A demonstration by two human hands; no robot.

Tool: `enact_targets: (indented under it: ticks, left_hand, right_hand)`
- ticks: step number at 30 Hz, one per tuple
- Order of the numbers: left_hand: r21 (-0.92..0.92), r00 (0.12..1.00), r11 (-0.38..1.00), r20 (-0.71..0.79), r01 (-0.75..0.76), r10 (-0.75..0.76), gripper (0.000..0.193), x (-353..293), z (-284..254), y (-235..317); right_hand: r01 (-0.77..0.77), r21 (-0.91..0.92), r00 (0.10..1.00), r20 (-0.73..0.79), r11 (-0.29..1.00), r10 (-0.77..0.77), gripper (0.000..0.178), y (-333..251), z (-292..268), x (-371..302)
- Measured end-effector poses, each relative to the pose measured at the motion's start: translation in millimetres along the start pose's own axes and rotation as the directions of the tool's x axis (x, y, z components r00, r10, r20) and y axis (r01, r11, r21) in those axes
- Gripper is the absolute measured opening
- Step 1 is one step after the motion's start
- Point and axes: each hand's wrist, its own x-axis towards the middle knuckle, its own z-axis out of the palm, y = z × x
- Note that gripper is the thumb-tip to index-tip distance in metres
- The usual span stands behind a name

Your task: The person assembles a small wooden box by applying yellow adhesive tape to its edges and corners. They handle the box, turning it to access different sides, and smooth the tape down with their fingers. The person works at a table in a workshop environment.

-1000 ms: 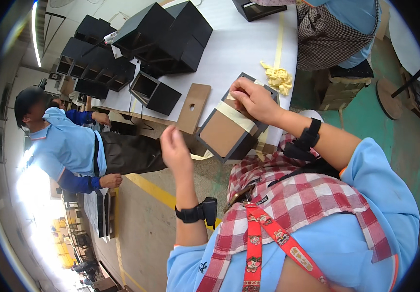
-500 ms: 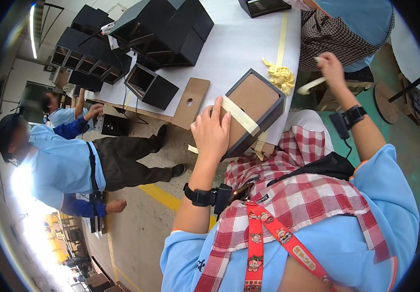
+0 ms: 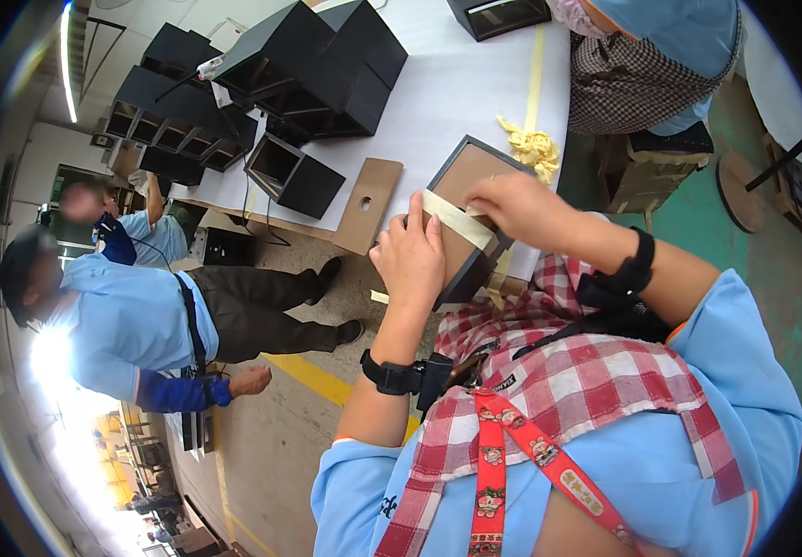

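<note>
A dark box with a brown board face [image 3: 466, 172] sits tilted at the near edge of the table. A pale strip of masking tape [image 3: 452, 219] crosses its face. My left hand [image 3: 413, 251] lies with fingers spread on the box's left side, its fingertips at one end of the strip. Over the board, my right hand [image 3: 517, 209] is closed in a pinch, fingertips at the strip's upper edge. The fingers partly hide what they grip. More tape hangs from the box's lower corner.
Crumpled yellow tape [image 3: 533, 148] lies beyond the box. To the left are a brown panel with a hole [image 3: 369, 200], a small black box [image 3: 294, 176] and stacked black cabinets [image 3: 317, 74]. One co-worker [image 3: 652, 70] sits at far right; others stand at left.
My right hand has come in from the right onto the box. The loose tape strip that hung from it is out of sight. My left hand stays on the box.
</note>
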Motion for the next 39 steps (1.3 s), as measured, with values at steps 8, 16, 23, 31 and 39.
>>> enact_targets:
  ticks: [8,16,23,31,39]
  left_hand:
    - [0.068,0.977,0.997,0.214,-0.025,0.010,0.047,6.2,-21.0,-0.1]
    - [-0.178,0.992,0.984,0.123,0.023,-0.001,0.042,5.8,-8.7,-11.0]
    - [-0.133,0.981,0.986,0.178,0.097,-0.073,0.041,10.6,-13.1,-8.2]
    - [-0.204,0.970,0.967,0.217,0.155,-0.110,0.041,13.2,-12.5,-8.1]
    - [-0.194,0.976,0.969,0.187,0.151,-0.115,0.041,10.4,-12.3,-5.8]
  right_hand:
    - [0.137,-0.424,0.988,0.118,0.895,-0.095,0.011,-29.1,31.9,3.3]
    - [0.062,-0.504,0.997,0.063,0.861,-0.035,0.011,-36.4,45.9,5.0]
    - [-0.319,0.229,0.944,0.162,0.920,0.287,0.016,-14.6,13.4,26.7]
    - [-0.064,-0.283,0.985,0.138,0.957,0.106,0.025,-13.9,17.7,16.1]
    - [-0.125,-0.402,0.952,0.210,0.907,0.224,0.022,-25.9,32.0,17.4]
